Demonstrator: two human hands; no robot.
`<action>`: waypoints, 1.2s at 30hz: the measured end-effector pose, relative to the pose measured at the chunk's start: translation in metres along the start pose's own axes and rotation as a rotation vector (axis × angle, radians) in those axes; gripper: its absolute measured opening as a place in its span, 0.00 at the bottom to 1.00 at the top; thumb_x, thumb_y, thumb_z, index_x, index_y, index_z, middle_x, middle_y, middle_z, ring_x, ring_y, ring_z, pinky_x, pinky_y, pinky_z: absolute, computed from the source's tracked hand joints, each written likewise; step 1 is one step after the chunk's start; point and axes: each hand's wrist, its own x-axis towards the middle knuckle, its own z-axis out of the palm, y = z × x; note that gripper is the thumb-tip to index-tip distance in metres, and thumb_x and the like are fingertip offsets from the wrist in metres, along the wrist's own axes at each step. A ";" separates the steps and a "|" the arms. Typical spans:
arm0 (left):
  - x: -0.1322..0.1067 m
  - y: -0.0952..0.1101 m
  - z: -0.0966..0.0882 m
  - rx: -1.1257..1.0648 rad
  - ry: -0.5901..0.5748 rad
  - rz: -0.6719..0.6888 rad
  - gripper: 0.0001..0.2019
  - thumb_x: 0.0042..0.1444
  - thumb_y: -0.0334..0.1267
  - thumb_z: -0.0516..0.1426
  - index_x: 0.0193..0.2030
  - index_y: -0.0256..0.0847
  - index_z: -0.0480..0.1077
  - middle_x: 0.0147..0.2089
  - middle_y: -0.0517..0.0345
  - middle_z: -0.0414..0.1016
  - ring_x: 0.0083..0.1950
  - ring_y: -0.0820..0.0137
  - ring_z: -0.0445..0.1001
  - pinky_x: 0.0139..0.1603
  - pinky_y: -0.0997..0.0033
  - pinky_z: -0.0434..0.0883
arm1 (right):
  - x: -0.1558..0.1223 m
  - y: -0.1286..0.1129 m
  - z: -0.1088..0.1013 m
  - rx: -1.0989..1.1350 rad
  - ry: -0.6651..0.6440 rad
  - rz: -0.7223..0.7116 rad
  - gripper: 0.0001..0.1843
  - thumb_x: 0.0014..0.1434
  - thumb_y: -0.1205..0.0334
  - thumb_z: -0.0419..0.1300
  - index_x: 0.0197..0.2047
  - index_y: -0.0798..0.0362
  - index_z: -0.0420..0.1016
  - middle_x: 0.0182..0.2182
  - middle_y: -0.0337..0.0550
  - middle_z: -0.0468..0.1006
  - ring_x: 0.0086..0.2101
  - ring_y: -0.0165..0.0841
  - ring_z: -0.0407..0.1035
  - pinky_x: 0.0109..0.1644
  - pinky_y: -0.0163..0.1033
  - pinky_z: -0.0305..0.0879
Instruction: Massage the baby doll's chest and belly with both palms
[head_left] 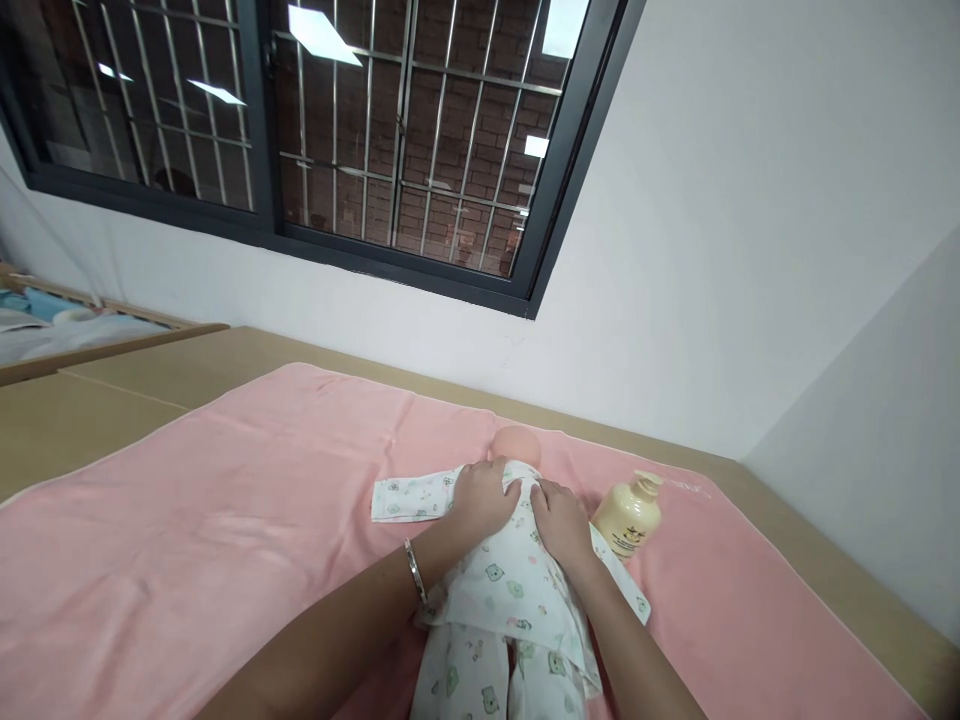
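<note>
A baby doll lies on its back on a pink blanket (pixel 255 480), with its round head (pixel 517 443) toward the wall. It wears a white top (pixel 499 580) printed with small green animals, and matching trousers (pixel 461 675). My left hand (pixel 486 497) lies over the doll's shoulder and chest on the left, thumb apart from the fingers. On the other side of the chest rests my right hand (pixel 559 518), also laid over the cloth. One sleeve (pixel 412 497) stretches out to the left; the other (pixel 626 580) slants down to the right, partly behind my forearm.
A pale yellow pump bottle (pixel 628 515) stands on the blanket to the right, close to my right hand. The tan tabletop (pixel 247 350) shows around the blanket, against a white wall (pixel 675 300). A barred window (pixel 405 130) is above. Blue and white cloths (pixel 67 320) lie at far left.
</note>
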 end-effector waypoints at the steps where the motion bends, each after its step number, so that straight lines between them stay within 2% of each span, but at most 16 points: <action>1: 0.000 0.000 0.000 -0.007 -0.001 0.019 0.17 0.61 0.47 0.50 0.51 0.41 0.69 0.46 0.51 0.78 0.47 0.59 0.75 0.48 0.61 0.67 | 0.001 0.002 0.001 0.022 -0.008 -0.006 0.20 0.68 0.58 0.42 0.46 0.51 0.75 0.47 0.46 0.78 0.47 0.36 0.68 0.45 0.37 0.54; 4: 0.000 -0.002 0.002 -0.043 0.007 0.048 0.15 0.61 0.46 0.50 0.50 0.44 0.70 0.48 0.53 0.78 0.49 0.61 0.74 0.51 0.62 0.66 | 0.001 0.005 0.003 0.048 0.015 -0.051 0.21 0.68 0.59 0.42 0.46 0.53 0.75 0.46 0.46 0.78 0.47 0.36 0.68 0.47 0.37 0.54; 8: -0.001 -0.006 0.006 -0.096 0.035 0.106 0.14 0.62 0.44 0.51 0.50 0.46 0.72 0.48 0.55 0.78 0.50 0.63 0.74 0.53 0.63 0.66 | -0.003 0.002 0.003 -0.001 0.095 -0.140 0.21 0.68 0.62 0.42 0.37 0.55 0.76 0.37 0.49 0.79 0.42 0.36 0.69 0.46 0.37 0.55; 12: -0.002 -0.007 0.010 -0.120 0.087 0.129 0.13 0.62 0.42 0.51 0.47 0.45 0.73 0.49 0.55 0.78 0.50 0.63 0.74 0.54 0.63 0.65 | -0.007 -0.005 0.000 -0.129 0.162 -0.077 0.21 0.66 0.61 0.45 0.31 0.55 0.76 0.33 0.50 0.79 0.39 0.38 0.70 0.44 0.39 0.54; 16: -0.003 -0.004 0.008 -0.058 0.088 0.034 0.18 0.61 0.45 0.51 0.54 0.42 0.70 0.48 0.50 0.78 0.50 0.59 0.74 0.53 0.61 0.66 | -0.006 -0.006 -0.002 -0.164 0.087 -0.004 0.21 0.67 0.59 0.45 0.36 0.56 0.77 0.37 0.51 0.80 0.41 0.40 0.70 0.44 0.40 0.53; 19: -0.002 -0.002 0.005 -0.006 0.049 0.021 0.23 0.60 0.47 0.51 0.59 0.39 0.66 0.46 0.48 0.79 0.49 0.57 0.75 0.51 0.59 0.66 | -0.002 -0.002 -0.002 -0.086 -0.003 -0.046 0.21 0.68 0.59 0.42 0.43 0.54 0.76 0.44 0.49 0.78 0.45 0.38 0.69 0.44 0.39 0.53; 21: -0.002 -0.004 0.005 0.000 0.043 0.046 0.24 0.60 0.47 0.51 0.60 0.39 0.64 0.46 0.48 0.78 0.48 0.56 0.75 0.51 0.59 0.66 | 0.000 0.002 -0.001 -0.040 -0.012 -0.075 0.22 0.69 0.60 0.41 0.45 0.53 0.75 0.45 0.48 0.78 0.46 0.37 0.68 0.45 0.38 0.53; 25: -0.001 -0.008 0.010 -0.061 0.069 0.097 0.17 0.62 0.44 0.51 0.53 0.42 0.69 0.48 0.51 0.78 0.50 0.59 0.74 0.54 0.61 0.64 | -0.001 0.004 0.002 -0.011 0.034 -0.135 0.23 0.69 0.61 0.40 0.37 0.55 0.76 0.38 0.48 0.79 0.40 0.36 0.69 0.44 0.37 0.53; 29: -0.003 -0.008 0.013 -0.100 0.121 0.100 0.12 0.62 0.43 0.51 0.46 0.42 0.71 0.47 0.52 0.78 0.50 0.61 0.74 0.54 0.62 0.63 | -0.006 0.002 0.004 -0.054 0.163 -0.070 0.23 0.67 0.59 0.44 0.30 0.56 0.75 0.33 0.50 0.79 0.37 0.37 0.69 0.42 0.38 0.53; 32: -0.004 -0.006 0.013 -0.065 0.146 0.049 0.13 0.62 0.43 0.51 0.45 0.40 0.71 0.44 0.50 0.78 0.48 0.60 0.74 0.52 0.61 0.64 | -0.008 -0.001 0.005 -0.092 0.206 0.010 0.21 0.66 0.57 0.46 0.30 0.56 0.76 0.32 0.51 0.79 0.36 0.38 0.69 0.41 0.39 0.53; 36: -0.003 -0.005 0.012 -0.010 0.119 0.026 0.14 0.62 0.44 0.50 0.45 0.39 0.71 0.41 0.50 0.78 0.46 0.58 0.75 0.50 0.60 0.64 | -0.005 -0.001 0.005 -0.068 0.128 0.032 0.21 0.66 0.59 0.44 0.35 0.55 0.77 0.36 0.49 0.79 0.39 0.38 0.70 0.42 0.38 0.53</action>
